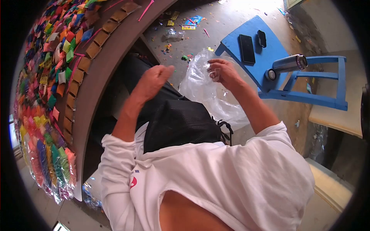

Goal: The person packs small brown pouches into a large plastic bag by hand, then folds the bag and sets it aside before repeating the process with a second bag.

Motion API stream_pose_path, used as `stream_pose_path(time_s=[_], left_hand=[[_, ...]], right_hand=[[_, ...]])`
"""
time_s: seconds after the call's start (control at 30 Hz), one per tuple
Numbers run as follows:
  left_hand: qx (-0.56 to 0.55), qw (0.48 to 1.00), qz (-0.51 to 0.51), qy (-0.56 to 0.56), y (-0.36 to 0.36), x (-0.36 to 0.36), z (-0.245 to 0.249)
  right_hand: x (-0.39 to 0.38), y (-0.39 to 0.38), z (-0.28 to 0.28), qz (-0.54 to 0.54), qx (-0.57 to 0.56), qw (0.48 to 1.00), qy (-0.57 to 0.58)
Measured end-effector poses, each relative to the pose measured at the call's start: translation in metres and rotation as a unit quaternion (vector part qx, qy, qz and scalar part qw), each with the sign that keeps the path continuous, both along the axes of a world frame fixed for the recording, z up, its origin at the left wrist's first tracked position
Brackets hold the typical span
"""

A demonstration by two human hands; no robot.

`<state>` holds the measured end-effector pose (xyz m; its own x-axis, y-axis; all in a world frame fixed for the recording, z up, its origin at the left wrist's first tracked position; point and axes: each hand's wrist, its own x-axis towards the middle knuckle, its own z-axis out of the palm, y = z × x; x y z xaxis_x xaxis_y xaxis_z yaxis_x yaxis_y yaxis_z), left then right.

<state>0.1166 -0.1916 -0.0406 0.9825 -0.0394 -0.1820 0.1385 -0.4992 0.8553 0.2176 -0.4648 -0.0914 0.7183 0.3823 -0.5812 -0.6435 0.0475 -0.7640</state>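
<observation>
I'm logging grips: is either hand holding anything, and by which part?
The right hand seems to pinch some clear, shiny plastic, but by which part can't be told. The left hand is curled; whether it holds anything can't be told.

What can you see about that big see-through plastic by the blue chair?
The see-through plastic looks thin and colourless, with white shiny streaks along its wrinkles. It is crumpled and loosely spread out, not neatly folded, and seems to lie on the floor next to the blue chair. I can't make out an opening. The right hand is in front of part of it, and I can't tell whether they touch.
</observation>
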Motion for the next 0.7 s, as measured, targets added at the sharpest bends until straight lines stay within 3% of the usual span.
stream_pose_path(time_s=[0.2, 0.3, 0.4, 0.5, 0.63, 0.7], left_hand=[[0.067, 0.991, -0.093, 0.071, -0.046, 0.011, -0.026], [0.028, 0.992, -0.096, 0.083, -0.055, 0.007, -0.032], [0.032, 0.989, -0.102, 0.099, -0.054, 0.009, -0.033], [-0.039, 0.992, -0.055, 0.110, -0.048, 0.006, -0.052], [-0.114, 0.987, 0.031, 0.105, -0.042, 0.003, -0.054], [-0.145, 0.983, 0.059, 0.100, -0.038, 0.001, -0.055]], right_hand=[[-0.027, 0.021, 0.025, 0.083, 0.045, 0.995, 0.026], [-0.023, 0.019, 0.019, 0.172, -0.023, 0.984, -0.040], [-0.018, 0.015, 0.024, 0.164, 0.020, 0.986, 0.022], [-0.009, 0.015, 0.002, -0.047, 0.044, 0.998, -0.021], [0.000, -0.011, -0.033, -0.110, -0.088, 0.966, -0.216], [-0.014, -0.018, -0.039, -0.016, -0.102, 0.944, -0.315]])
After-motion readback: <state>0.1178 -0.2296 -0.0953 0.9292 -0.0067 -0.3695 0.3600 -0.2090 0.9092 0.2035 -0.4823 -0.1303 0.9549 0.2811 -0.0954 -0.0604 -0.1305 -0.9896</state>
